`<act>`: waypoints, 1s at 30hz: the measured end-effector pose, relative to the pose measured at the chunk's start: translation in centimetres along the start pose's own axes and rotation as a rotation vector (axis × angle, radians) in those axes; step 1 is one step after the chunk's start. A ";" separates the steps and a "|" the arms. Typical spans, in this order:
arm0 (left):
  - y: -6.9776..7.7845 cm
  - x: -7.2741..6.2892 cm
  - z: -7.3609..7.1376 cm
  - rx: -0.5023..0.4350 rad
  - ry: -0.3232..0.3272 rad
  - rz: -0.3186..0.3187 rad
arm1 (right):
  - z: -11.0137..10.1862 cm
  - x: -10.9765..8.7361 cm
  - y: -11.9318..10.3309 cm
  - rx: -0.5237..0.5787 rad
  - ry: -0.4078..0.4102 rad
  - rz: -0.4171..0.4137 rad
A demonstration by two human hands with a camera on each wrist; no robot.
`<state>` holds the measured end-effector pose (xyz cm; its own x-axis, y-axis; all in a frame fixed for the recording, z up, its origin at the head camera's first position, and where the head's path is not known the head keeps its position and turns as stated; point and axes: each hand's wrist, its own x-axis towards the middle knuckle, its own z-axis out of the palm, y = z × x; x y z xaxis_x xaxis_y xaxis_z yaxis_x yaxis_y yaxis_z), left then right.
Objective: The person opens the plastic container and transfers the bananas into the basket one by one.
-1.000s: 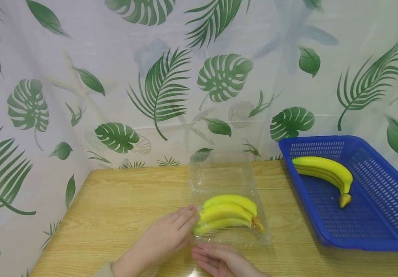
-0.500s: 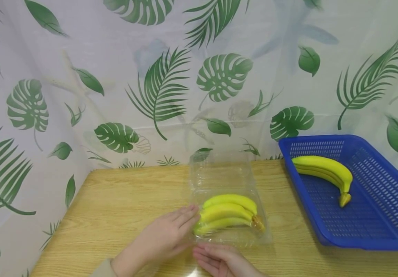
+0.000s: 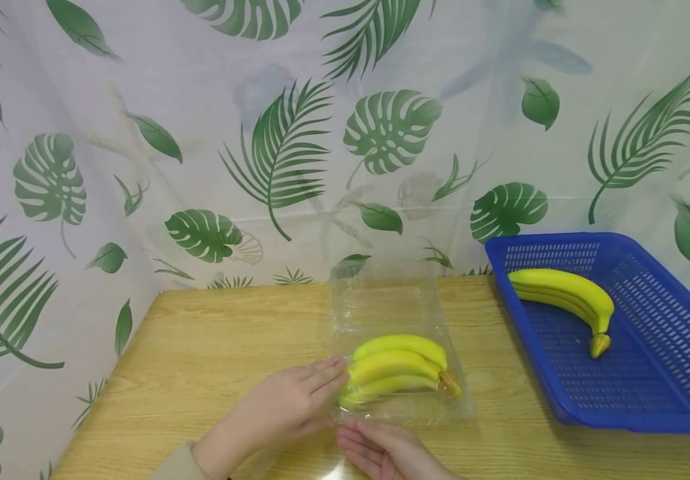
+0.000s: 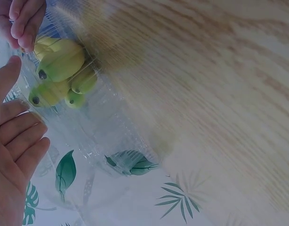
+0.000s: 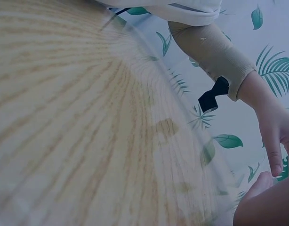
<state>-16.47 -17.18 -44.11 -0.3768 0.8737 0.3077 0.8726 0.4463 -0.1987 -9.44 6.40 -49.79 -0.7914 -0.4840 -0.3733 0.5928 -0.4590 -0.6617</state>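
A bunch of yellow bananas [image 3: 395,368] lies in a clear plastic clamshell box [image 3: 461,408] on the table, its lid [image 3: 383,300] raised at the back. My left hand [image 3: 285,403] touches the left side of the box, fingers extended. At the front left corner my right hand [image 3: 387,450] rests with loosely bent fingers, thumb side up, holding nothing that I can make out. In the left wrist view the green banana tips [image 4: 60,66] show through the plastic beside my left hand [image 4: 17,146].
To the right stands a blue plastic basket [image 3: 561,400] with another bunch of bananas [image 3: 561,293] in it. A leaf-patterned curtain [image 3: 297,133] rises behind the wooden table [image 3: 219,333] and along its left side.
The view shifts very slightly. Both hands, the box and the bananas stay in practically the same places.
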 end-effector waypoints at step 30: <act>0.6 1.2 0.8 0.058 0.159 0.008 | -0.1 0.3 0.4 -0.054 0.052 -0.017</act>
<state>-16.60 -15.68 -44.56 -0.3121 0.8378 0.4480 0.8542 0.4538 -0.2536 -9.44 6.20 -50.23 -0.8087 -0.4363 -0.3946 0.5717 -0.4249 -0.7019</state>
